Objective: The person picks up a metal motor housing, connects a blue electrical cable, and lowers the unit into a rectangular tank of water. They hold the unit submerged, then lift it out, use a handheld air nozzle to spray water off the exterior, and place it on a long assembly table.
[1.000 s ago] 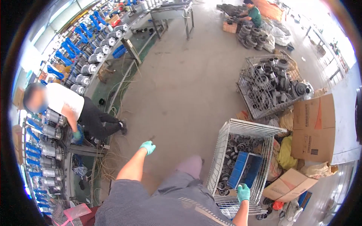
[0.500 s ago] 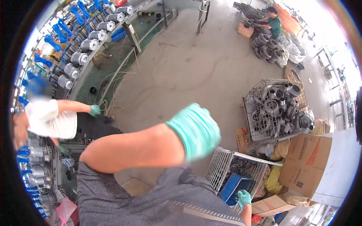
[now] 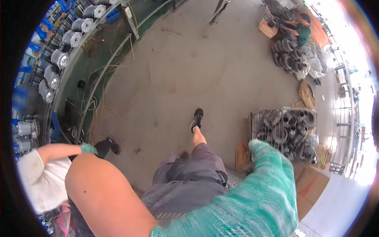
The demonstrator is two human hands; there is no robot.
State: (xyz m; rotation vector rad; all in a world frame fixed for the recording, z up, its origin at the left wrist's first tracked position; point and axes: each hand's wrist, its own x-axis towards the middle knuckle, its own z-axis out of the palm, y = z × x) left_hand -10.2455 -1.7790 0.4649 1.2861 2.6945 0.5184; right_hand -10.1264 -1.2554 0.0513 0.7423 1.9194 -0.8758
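Wire cage (image 3: 251, 126): one at right, standing on the floor near the left hand (image 3: 264, 185) in view. Holds many metal housings (image 3: 282, 134), too overlapped to count. Also counted: two co-workers (image 3: 51, 179), at least three brown cartons (image 3: 312, 183), at least six silver motors (image 3: 60, 58) along the left bench. Looks boxy, with thin grey mesh walls; housings dull grey, round-mouthed, piled at odd angles. Left hand in a green knit glove, stretched across the body, covering the cage's near edge; cannot tell whether spread, closed or pinching anything. Right hand: grip not shown, cannot tell. Open room: grey floor (image 3: 166, 71) stretching wide between cage and green strip (image 3: 96, 55), edged there by loose cords (image 3: 96, 112).
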